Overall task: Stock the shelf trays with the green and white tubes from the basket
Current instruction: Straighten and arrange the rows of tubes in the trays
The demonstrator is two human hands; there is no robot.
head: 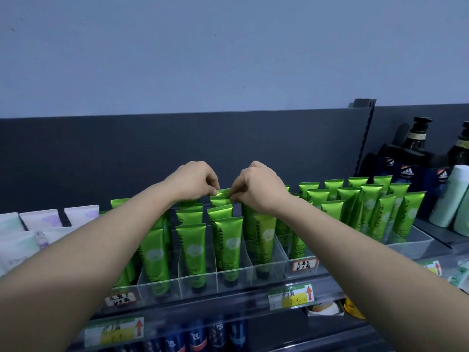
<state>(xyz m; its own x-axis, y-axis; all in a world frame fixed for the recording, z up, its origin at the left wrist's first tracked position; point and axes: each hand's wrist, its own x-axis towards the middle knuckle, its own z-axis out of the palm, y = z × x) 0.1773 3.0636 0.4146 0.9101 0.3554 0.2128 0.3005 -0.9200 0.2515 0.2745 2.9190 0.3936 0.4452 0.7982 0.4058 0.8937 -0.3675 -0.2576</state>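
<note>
Both bare arms reach in from 7 and 5 o'clock and meet near the middle of the view, over the back of a clear divided tray [214, 283] on the shelf. The left hand [195, 181] and the right hand [256, 185] are each curled knuckles-up, fingertips pinching the opposite corners of the flat crimped top of one green tube [223, 192], which stands in the rear row of a middle lane. This tube, like its neighbours [229, 240], is glossy metallic green, set upright with the crimped seal up and a dark cap down; the nearer ones show "Chamomile" running lengthwise in dark letters beside a pale round flower emblem. The tubes fill the tray's lanes front to back, leaning slightly. Toward 3 o'clock a second clear tray [411, 243] holds another crowd of the same green tubes [378, 214]. At 9 o'clock lie white tubes [38, 219] with lavender print. At 2 o'clock stand dark pump bottles [418, 141] behind dark blue Adidas boxes [407, 171], with a pale green bottle [449, 196] leaning just right of them. Handwritten labels [304, 264] sit on the tray fronts, and toward 6 o'clock a green-and-yellow price tag [291, 297] with a red arrow hangs on the shelf edge, above blue cans [198, 336] on the shelf below
</note>
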